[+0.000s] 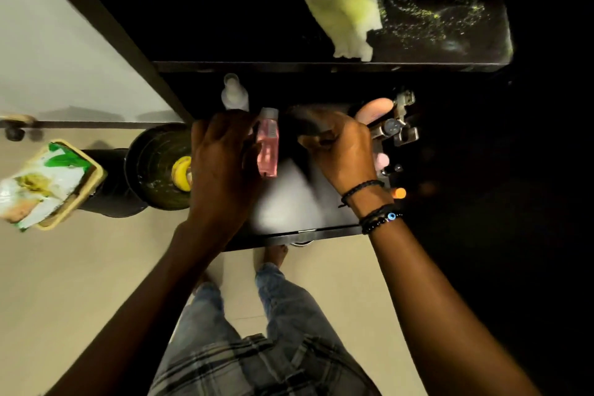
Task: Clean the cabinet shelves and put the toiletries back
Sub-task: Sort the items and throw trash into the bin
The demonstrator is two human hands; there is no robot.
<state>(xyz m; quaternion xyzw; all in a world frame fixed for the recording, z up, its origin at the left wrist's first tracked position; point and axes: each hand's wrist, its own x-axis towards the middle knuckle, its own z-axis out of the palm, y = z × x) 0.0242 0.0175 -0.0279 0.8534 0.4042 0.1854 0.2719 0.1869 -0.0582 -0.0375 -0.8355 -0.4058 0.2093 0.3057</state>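
Note:
A pale yellow cloth [345,10] lies on the dark upper cabinet shelf [289,66], with wet streaks to its right. On the lower shelf [321,231] stand a clear pink bottle [268,145] and a white bottle [234,93] behind it. My left hand [221,164] reaches over the shelf with its fingers beside the pink bottle; whether it grips the bottle I cannot tell. My right hand [340,148] is closed around a dark blurred object [308,120]. A pink rounded item [374,109] sits behind my right hand.
A black bucket [157,167] with a yellow object inside stands on the tiled floor at left. Beside it a tan basket [93,177] holds a green and white packet. The open cabinet door [64,58] is at upper left. Metal hinges [401,125] are on the right.

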